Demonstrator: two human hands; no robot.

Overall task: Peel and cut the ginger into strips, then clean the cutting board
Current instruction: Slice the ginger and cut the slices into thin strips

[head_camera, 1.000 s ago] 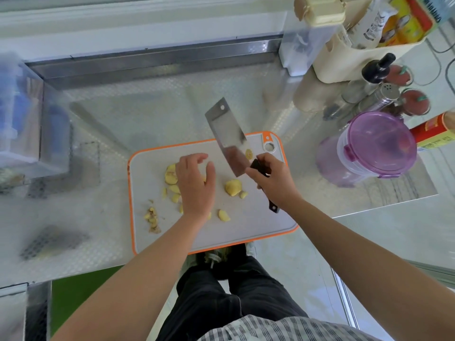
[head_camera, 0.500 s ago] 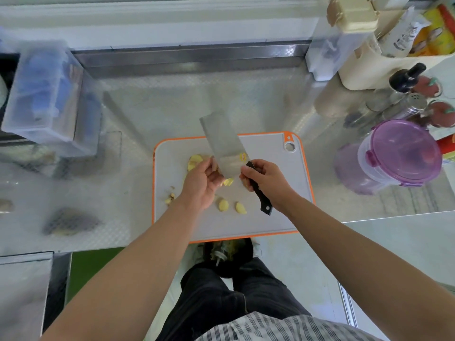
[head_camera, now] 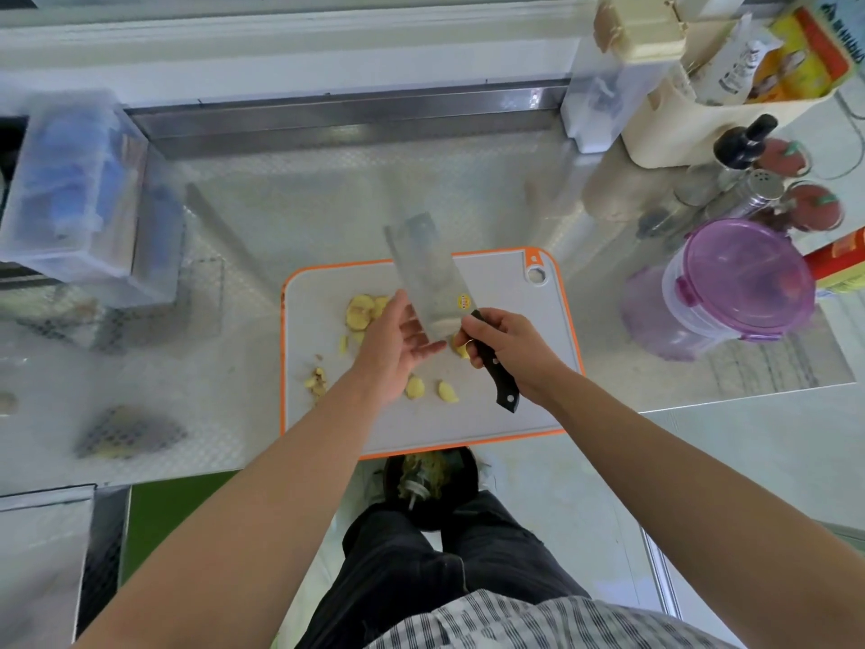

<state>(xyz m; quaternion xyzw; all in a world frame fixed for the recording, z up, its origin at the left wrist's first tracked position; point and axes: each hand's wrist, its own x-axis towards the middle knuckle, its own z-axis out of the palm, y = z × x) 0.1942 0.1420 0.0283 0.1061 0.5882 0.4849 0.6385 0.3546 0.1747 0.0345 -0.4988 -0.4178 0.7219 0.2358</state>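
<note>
Nearest, below the counter's front edge, a dark bin (head_camera: 428, 484) holds pale scraps. Just beyond it the cutting board (head_camera: 421, 423), grey with an orange rim, lies on the metal counter (head_camera: 327, 203), close to that front edge. Two peeled ginger pieces (head_camera: 414, 387) lie side by side near the board's middle, and a small heap of peelings (head_camera: 317, 380) sits by its left edge.

Above the board the right hand (head_camera: 503, 344) is curled tightly round the black handle of the cleaver (head_camera: 430, 278), whose broad blade slants up and away past the board's far edge. The left hand (head_camera: 398, 344) is spread, palm up with fingers straight, its fingertips against the blade near the handle end; it holds nothing. More ginger slices (head_camera: 361, 312) lie just beyond that hand, towards the board's far left corner.

Farther off, a purple-lidded tub (head_camera: 744, 278) stands at the counter's right side, a clear plastic box (head_camera: 79, 189) at the left, and bottles (head_camera: 744, 142) cluster in the far right corner.
</note>
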